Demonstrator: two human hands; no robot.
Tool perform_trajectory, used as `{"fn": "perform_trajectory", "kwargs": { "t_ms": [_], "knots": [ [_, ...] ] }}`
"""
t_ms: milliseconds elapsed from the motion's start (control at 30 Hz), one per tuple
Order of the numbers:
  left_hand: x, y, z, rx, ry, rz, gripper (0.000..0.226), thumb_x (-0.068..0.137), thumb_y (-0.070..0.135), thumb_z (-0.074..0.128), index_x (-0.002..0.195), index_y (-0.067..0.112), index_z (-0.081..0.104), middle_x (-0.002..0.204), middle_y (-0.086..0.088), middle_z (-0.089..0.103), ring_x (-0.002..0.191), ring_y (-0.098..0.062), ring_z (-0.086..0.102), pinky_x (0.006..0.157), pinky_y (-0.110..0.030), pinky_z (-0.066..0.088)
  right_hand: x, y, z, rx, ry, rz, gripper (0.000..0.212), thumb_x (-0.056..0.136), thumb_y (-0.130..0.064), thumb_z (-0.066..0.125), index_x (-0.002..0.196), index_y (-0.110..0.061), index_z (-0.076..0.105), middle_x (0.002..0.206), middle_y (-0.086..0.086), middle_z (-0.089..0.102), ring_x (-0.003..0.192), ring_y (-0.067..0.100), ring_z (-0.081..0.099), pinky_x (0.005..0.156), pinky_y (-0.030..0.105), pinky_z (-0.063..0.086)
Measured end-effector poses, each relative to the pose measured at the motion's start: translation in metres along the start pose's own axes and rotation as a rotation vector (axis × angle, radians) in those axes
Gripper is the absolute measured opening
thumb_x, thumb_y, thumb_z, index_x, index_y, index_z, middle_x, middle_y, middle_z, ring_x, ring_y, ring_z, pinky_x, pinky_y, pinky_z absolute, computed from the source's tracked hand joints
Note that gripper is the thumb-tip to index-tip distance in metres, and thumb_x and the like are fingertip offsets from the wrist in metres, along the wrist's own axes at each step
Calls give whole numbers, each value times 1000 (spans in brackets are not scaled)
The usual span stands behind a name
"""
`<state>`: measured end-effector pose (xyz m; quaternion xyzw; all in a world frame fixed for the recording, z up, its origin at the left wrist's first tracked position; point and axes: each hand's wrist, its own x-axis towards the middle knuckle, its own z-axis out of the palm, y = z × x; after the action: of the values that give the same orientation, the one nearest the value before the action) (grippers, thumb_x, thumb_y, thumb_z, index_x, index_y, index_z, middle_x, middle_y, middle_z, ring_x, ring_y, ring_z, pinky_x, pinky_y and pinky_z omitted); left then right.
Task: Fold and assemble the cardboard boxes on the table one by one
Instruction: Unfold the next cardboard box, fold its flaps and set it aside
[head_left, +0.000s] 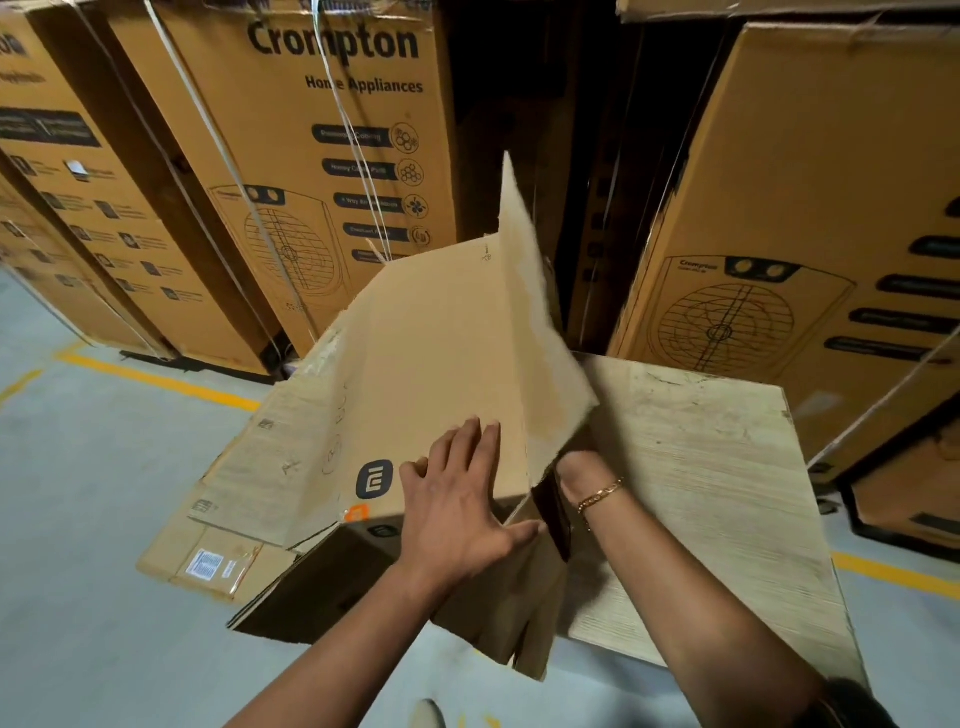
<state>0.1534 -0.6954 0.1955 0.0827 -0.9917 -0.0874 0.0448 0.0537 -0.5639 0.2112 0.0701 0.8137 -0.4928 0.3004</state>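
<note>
A tan cardboard box (436, 364) with a dark square logo stands partly unfolded on the pale wooden table (701, 467). One of its flaps rises blurred toward the back. My left hand (462, 499) lies flat on the box's upper panel near the front edge, fingers spread and thumb hooked over the corner. My right hand (576, 467) reaches under the raised panel into the box; its fingers are hidden, and a gold bracelet shows on the wrist. More flat cardboard (223, 551) with a white label lies under the box at the left.
Tall strapped appliance cartons stand behind, at the left (311, 156) and right (810, 208), with a dark gap between them. The grey floor (78, 493) carries yellow lines. A shoe tip (428, 714) shows at the bottom edge.
</note>
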Motion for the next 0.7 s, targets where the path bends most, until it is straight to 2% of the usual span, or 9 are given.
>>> {"fn": "perform_trajectory", "kwargs": {
  "t_ms": [67, 100, 167, 267, 333, 433, 567, 633, 700],
  "knots": [
    [-1, -1, 4, -6, -1, 7, 114, 73, 94, 35, 162, 30, 5, 170, 2, 5, 152, -22, 12, 107, -51, 26, -7, -18, -2, -296, -85, 18, 41, 104, 5, 35, 145, 11, 37, 154, 23, 38, 123, 23, 46, 99, 23, 41],
    [0, -2, 4, -5, 0, 11, 113, 74, 94, 33, 163, 30, 7, 170, 2, 6, 152, -23, 13, 106, -51, 27, -7, -27, -1, -357, -72, -189, 48, 103, 3, 41, 150, 1, 33, 159, 17, 31, 128, 19, 41, 98, 17, 41],
    [3, -3, 6, 2, 16, 25, 108, 75, 93, 33, 160, 29, 21, 168, 0, 17, 149, -24, 21, 102, -50, 32, -9, -43, 6, -384, -26, -622, 64, 103, -13, 50, 159, -23, 20, 168, 2, 10, 149, 21, 23, 117, 31, 30],
    [3, -3, 9, -9, 81, 36, 84, 75, 90, 38, 129, 30, 61, 138, -2, 53, 125, -26, 43, 89, -45, 35, -6, -54, 27, -392, 71, -589, 54, 104, -54, 27, 156, -47, 13, 167, -13, 3, 149, 30, 22, 115, 51, 30],
    [0, -4, 8, -68, 129, 23, 75, 75, 87, 40, 107, 29, 75, 122, -7, 67, 115, -30, 52, 86, -44, 32, -3, -54, 44, -622, 134, -582, 55, 103, -54, 26, 156, -43, 13, 165, -6, 7, 137, 36, 31, 93, 46, 41],
    [-6, -8, -3, -153, 33, -80, 83, 71, 86, 25, 103, 25, 71, 119, -10, 73, 124, -32, 55, 99, -43, 21, -6, -61, 64, -814, 229, -622, 56, 101, -50, 34, 152, -32, 19, 157, 6, 12, 119, 36, 35, 73, 40, 42],
    [-14, -30, -5, -475, 112, -293, 51, 63, 82, 29, 63, 35, 48, 85, -5, 75, 112, -31, 58, 98, -37, 21, -18, -76, 91, -965, 239, -665, 58, 100, -52, 36, 149, -24, 24, 148, 15, 20, 113, 38, 38, 72, 41, 51],
    [-19, -49, -3, -636, 118, -368, 54, 63, 80, 37, 51, 30, 52, 60, 7, 66, 104, -32, 61, 105, -42, 25, -26, -84, 98, -1014, 203, -699, 60, 100, -54, 37, 150, -22, 25, 146, 17, 24, 114, 39, 40, 76, 44, 52],
    [-26, -70, -5, -881, 188, -444, 49, 68, 73, 50, 56, 28, 68, 56, 13, 65, 96, -34, 63, 106, -53, 34, -30, -96, 99, -995, 69, -750, 63, 99, -57, 38, 151, -25, 25, 147, 14, 26, 121, 40, 40, 85, 48, 46]
  ]
}}
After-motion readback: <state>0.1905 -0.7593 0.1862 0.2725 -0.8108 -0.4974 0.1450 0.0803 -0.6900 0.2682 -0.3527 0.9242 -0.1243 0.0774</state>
